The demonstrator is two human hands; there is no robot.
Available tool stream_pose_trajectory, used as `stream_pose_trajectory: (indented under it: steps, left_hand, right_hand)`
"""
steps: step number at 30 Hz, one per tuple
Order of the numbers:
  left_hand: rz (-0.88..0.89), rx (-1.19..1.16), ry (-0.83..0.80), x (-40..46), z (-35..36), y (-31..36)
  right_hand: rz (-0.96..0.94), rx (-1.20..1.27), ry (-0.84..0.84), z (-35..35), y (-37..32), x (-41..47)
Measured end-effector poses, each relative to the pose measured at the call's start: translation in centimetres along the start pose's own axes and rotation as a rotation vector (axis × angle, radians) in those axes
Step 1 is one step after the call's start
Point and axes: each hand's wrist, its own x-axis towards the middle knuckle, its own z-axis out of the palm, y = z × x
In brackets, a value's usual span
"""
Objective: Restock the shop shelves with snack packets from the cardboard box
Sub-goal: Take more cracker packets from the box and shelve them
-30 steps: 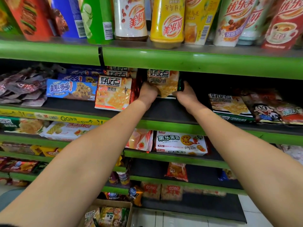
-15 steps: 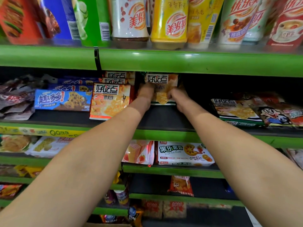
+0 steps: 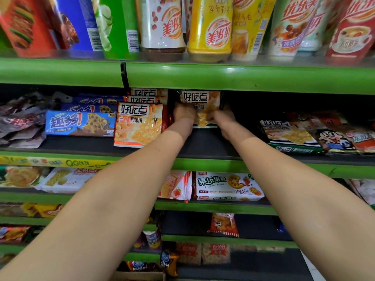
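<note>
Both arms reach deep into the second green shelf [image 3: 203,159]. A biscuit packet [image 3: 199,97] with a dark green edge and a yellow cracker picture stands upright near the back of that shelf. My left hand [image 3: 183,112] grips its lower left side and my right hand [image 3: 222,116] grips its lower right side. To its left stands a row of orange-red packets of the same brand [image 3: 138,124]. A corner of the cardboard box [image 3: 140,275] shows at the bottom edge.
Tall drink cups and tubes [image 3: 209,27] line the top shelf. Blue cookie packets [image 3: 79,122] lie left, green-edged biscuit packs [image 3: 290,136] and cartoon snack bags [image 3: 341,138] right. Lower shelves hold a white fruit-biscuit pack [image 3: 227,186] and an orange bag [image 3: 223,224].
My two hands have drawn closer together on the packet, and it has moved further back into the shelf. The view has tilted up, so less of the box shows.
</note>
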Motion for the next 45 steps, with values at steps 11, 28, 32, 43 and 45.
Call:
stream_pose_trajectory:
  steps: [11, 28, 32, 43, 45]
  left_hand:
    - [0.005, -0.011, 0.190, -5.6, 0.9, -0.8]
    - [0.002, -0.147, -0.066, -8.1, 1.0, 0.1]
    - [-0.084, -0.251, -0.158, -9.5, 3.5, 1.8]
    - [-0.092, 0.146, -0.354, -12.8, 11.6, 3.8]
    - [-0.107, 0.185, -0.358, -13.2, 12.5, 4.0]
  right_hand:
    - [-0.058, -0.398, 0.124, -0.6, 0.4, -1.8]
    - [-0.041, -0.102, 0.002, -3.5, -0.1, -5.1]
    - [-0.207, -0.221, -0.113, -7.5, -0.6, -7.7]
    - [-0.280, -0.944, -0.038, -23.1, 1.1, -7.5]
    - [-0.164, -1.099, -0.109, -24.4, 1.6, -6.5]
